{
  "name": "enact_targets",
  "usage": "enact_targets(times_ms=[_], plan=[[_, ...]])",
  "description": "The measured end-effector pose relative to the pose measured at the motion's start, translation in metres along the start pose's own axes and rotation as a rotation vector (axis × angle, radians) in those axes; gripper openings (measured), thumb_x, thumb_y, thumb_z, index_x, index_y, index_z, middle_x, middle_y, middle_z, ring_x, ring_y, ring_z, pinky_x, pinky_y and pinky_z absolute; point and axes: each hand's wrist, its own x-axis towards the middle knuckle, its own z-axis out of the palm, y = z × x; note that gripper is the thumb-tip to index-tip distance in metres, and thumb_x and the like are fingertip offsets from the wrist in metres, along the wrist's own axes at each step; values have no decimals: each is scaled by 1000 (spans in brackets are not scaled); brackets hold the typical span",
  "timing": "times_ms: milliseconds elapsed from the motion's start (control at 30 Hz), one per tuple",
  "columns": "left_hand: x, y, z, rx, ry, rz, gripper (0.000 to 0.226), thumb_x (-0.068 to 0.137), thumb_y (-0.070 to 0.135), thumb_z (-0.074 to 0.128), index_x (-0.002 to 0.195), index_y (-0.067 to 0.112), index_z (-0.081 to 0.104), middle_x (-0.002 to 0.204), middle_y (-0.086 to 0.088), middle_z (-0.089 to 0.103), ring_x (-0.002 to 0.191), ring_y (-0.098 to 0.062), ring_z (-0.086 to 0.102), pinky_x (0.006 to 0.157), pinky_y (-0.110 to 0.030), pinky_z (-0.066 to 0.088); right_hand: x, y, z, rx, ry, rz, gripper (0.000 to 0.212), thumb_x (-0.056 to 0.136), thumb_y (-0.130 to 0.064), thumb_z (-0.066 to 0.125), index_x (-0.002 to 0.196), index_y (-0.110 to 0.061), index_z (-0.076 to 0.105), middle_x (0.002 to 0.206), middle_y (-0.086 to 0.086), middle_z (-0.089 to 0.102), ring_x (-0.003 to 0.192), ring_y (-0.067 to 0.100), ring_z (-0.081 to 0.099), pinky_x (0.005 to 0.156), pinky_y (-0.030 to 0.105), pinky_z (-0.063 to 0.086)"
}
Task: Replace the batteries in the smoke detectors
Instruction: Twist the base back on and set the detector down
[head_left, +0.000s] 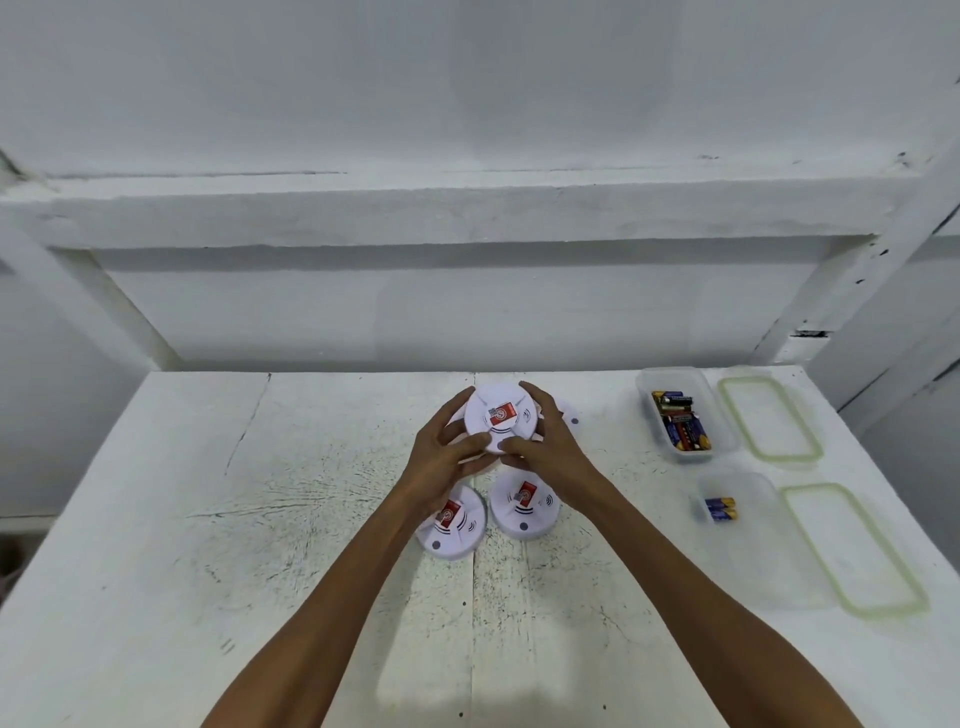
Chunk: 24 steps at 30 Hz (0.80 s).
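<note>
Smoke detector (500, 418) is gripped by curled fingers of left hand (441, 460) and right hand (553, 449). Far tub (671, 375), two o'clock, holds assorted batteries (681, 420); near tub (750, 484) holds two blue batteries (721, 509).

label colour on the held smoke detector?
Red and white label on the white smoke detector; seen in the head view.

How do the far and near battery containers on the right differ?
The far container holds a heap of batteries, the near container only two batteries. The far container's are mixed colours; the near container's both blue-and-gold. Both are clear and open, green-rimmed lids beside them.
</note>
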Motion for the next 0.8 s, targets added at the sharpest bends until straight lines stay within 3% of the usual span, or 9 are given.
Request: enact_targets(times_ms=[133,333,567,800], plan=[[-2,-3,2,1,-2,23,58,93,-4,68,140,28,57,129,-11,71,116,-35,69,98,-53,56,5,1,2,-150,17,-52,77,85,-8,69,148,-30,31,141,-4,48,120,18,57,73,32,60],[-1,-6,6,8,8,44,60,92,-4,68,142,28,57,129,-9,71,117,-33,69,96,-51,57,10,1,-7,-222,6,-70,73,89,-7,68,148,-25,30,142,-5,44,125,11,49,77,15,54],[2,-4,10,17,11,56,63,92,-5,68,146,24,53,128,-9,71,116,-32,70,95,-49,59,10,-3,-11,-185,8,-72,72,88,-1,66,148,-20,30,139,1,48,123,18,53,62,10,50],[4,-4,12,-5,17,52,65,92,-7,68,148,23,52,131,-10,70,115,-32,70,90,-45,61,10,-4,-13,-180,8,-87,70,89,-1,65,147,-20,32,138,2,50,122,18,54,62,7,49]])
